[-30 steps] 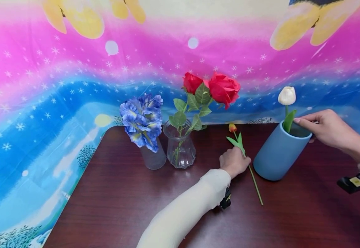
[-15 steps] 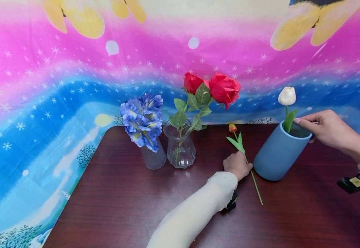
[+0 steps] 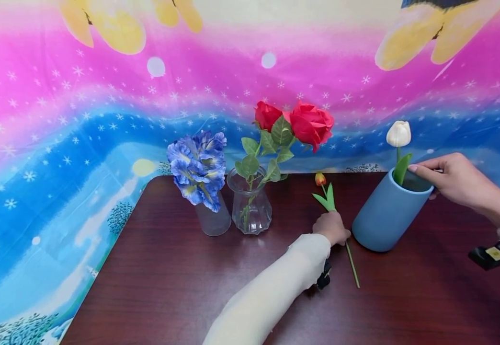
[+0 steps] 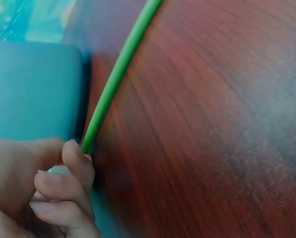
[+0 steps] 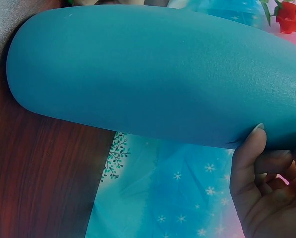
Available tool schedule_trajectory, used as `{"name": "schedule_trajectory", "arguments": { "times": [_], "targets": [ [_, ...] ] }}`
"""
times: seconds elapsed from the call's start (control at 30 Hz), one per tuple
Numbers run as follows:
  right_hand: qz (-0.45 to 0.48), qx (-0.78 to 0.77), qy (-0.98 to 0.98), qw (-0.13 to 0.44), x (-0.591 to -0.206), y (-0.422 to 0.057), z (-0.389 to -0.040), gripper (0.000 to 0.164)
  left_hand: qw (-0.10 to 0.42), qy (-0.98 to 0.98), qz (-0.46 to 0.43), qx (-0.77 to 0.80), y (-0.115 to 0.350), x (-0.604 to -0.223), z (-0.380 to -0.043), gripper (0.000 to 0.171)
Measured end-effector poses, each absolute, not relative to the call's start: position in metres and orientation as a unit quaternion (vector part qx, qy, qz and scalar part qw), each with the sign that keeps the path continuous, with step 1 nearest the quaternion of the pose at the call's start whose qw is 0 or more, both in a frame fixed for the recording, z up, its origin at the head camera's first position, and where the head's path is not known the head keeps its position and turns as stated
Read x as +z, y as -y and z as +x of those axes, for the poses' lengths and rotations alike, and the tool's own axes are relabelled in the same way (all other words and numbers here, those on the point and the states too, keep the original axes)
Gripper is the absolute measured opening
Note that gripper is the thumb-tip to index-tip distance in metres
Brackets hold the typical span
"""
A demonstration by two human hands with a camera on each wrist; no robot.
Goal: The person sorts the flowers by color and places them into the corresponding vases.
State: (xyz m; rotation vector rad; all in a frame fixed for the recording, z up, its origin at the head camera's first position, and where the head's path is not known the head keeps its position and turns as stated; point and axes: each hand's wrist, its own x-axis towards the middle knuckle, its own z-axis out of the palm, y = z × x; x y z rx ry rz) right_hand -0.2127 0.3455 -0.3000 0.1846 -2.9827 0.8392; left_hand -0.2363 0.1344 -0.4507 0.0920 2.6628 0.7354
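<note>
My left hand pinches the stem of an orange-red tulip between thumb and fingertips, close over the table. Its two green leaves stick out above the hand, and the stem's lower end extends toward me. In the left wrist view the green stem runs up from the curled fingers. To the right, my right hand grips the rim of a blue vase, which looks tilted right. A white tulip with a green leaf stands in that vase, its lower stem hidden inside.
Left of my left hand, a clear glass vase holds red roses. Beside it stands a frosted vase with blue flowers. A printed cloth backdrop hangs behind the dark wooden table.
My left hand has slid down the stem toward me and slightly right. The orange-red tulip has since shifted a little left, bloom and stem end alike. My right hand and the blue vase stay still.
</note>
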Motion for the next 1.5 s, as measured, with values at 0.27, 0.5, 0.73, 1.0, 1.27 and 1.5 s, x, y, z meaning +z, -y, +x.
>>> {"name": "schedule_trajectory", "arguments": {
  "times": [0.27, 0.5, 0.73, 1.0, 1.27, 1.5],
  "targets": [
    [0.059, 0.268, 0.961, 0.017, -0.301, -0.346, -0.212, 0.051, 0.268, -0.896, 0.016, 0.353, -0.12, -0.45, -0.236, 0.042],
    [0.061, 0.265, 0.962, 0.019, -0.299, -0.346, -0.213, 0.051, 0.263, -0.892, -0.002, 0.367, -0.118, -0.453, -0.236, 0.032],
    [0.065, 0.266, 0.961, 0.025, -0.299, -0.346, -0.213, 0.05, 0.23, -0.891, -0.007, 0.391, -0.117, -0.448, -0.229, 0.049],
    [0.063, 0.264, 0.962, 0.024, -0.301, -0.346, -0.214, 0.051, 0.178, -0.881, 0.003, 0.438, -0.117, -0.441, -0.212, 0.058],
    [0.065, 0.264, 0.962, 0.026, -0.302, -0.346, -0.213, 0.051, 0.108, -0.883, 0.047, 0.454, -0.107, -0.434, -0.209, 0.058],
    [0.06, 0.264, 0.962, 0.023, -0.301, -0.346, -0.213, 0.052, 0.096, -0.879, 0.078, 0.461, -0.101, -0.431, -0.206, 0.056]
  ]
}}
